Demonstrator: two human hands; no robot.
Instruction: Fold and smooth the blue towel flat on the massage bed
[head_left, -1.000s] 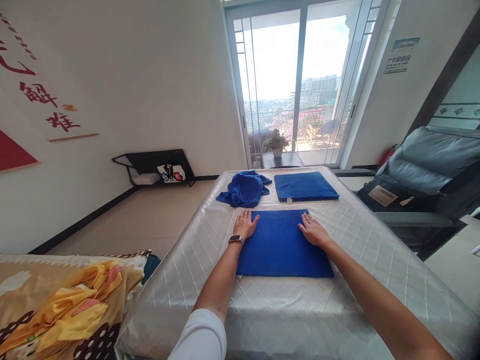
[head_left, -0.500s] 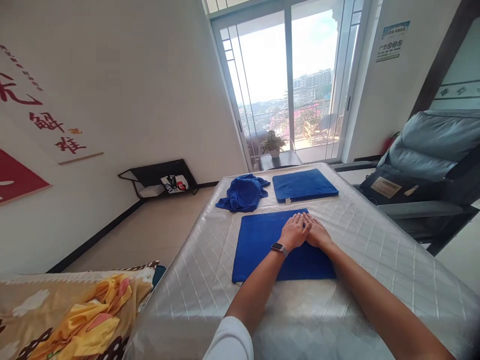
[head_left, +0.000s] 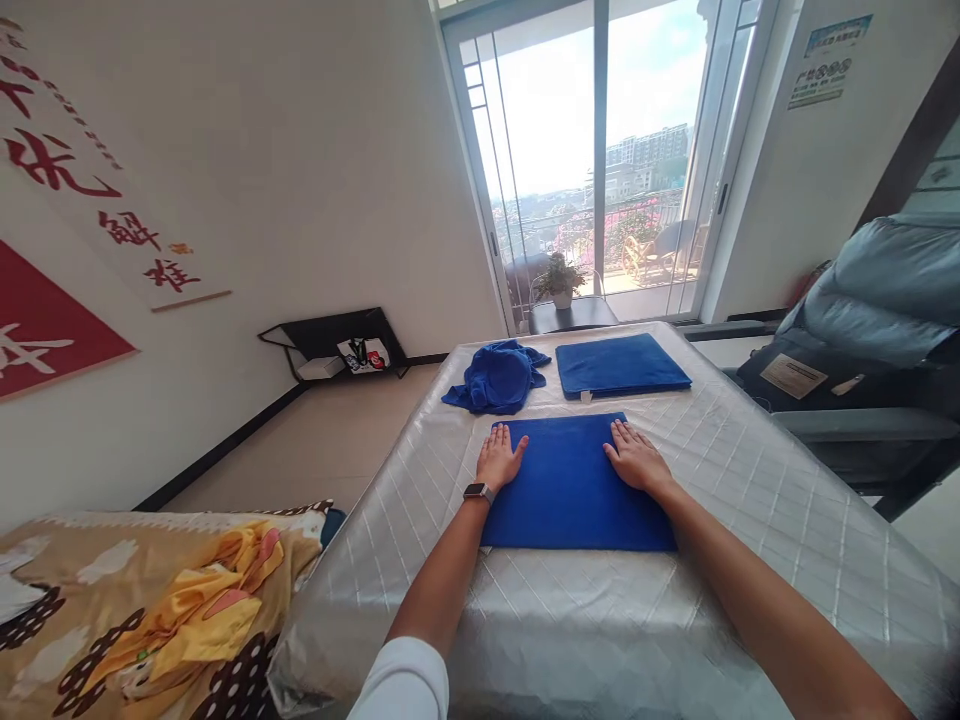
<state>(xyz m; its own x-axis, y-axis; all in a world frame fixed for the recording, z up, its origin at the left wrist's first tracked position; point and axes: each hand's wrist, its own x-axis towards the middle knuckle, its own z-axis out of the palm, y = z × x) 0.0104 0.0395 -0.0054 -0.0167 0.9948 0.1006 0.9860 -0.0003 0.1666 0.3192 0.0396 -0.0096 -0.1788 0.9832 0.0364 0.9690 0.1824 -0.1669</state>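
A flat, folded blue towel (head_left: 566,490) lies in front of me on a silver quilted mattress (head_left: 600,600). My left hand (head_left: 501,458), with a watch at the wrist, rests flat on the towel's left edge, fingers stretched out. On the right edge lies my right hand (head_left: 636,455), palm down with the thumb apart. Beyond them a second folded blue cloth (head_left: 622,366) with a small white tag lies at the far right. A crumpled blue cloth (head_left: 499,377) sits to its left.
Right of the mattress stands a grey recliner (head_left: 862,410). At lower left a patterned bed cover (head_left: 97,560) bears a yellow garment (head_left: 202,600). A black rack (head_left: 330,350) stands by the wall, and a potted plant (head_left: 559,280) near the glass door (head_left: 600,150).
My hands were together near the towel's middle; they have spread apart to its left and right edges. The view has shifted slightly to the left.
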